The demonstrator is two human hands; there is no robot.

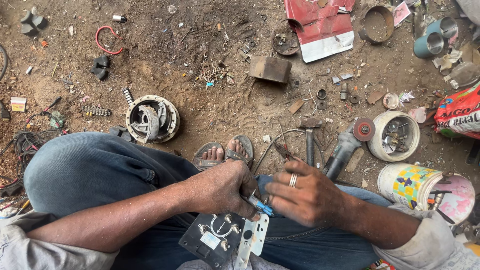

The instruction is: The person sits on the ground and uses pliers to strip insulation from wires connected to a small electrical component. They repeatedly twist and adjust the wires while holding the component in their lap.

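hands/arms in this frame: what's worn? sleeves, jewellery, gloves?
No gloves: both hands are bare and dusty. The right hand wears a banded silver-coloured ring on one finger. The left hand shows no ring. Both forearms are bare, with light grey sleeves pushed up toward the elbows.

— Where is everything lying around you?

— Your hands are meeting over your lap, with the switch plate (212, 240) resting on your thighs beneath them. Your sandalled feet (223, 152) are sitting just beyond. The brake drum (152, 119) is lying on the dirt to your left; the grinder (346, 147) and two tubs (397, 135) are lying to your right.
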